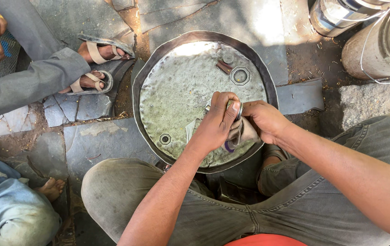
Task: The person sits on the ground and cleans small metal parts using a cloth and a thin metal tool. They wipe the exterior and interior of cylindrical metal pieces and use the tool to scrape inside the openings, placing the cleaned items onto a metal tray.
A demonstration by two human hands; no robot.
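A round metal drum top [177, 86] stands between my knees, dull and pitted, with a dark raised rim. My left hand [218, 120] rests over its near right part, fingers curled around a small shiny metal ring [239, 110]. My right hand [263, 119] meets it from the right, gripping a grey-brown rag [245, 134] bunched under the ring. A bit of purple shows below the left hand. Two hexagonal bungs sit in the drum top, one at the upper right [240, 75] and a smaller one at the lower left [165, 139].
A person in grey trousers and sandals [99, 52] sits at the upper left, hands together near the corner. Another person's bare foot [51, 187] shows at the lower left. Metal cans [377, 41] stand at the upper right on cracked stone paving.
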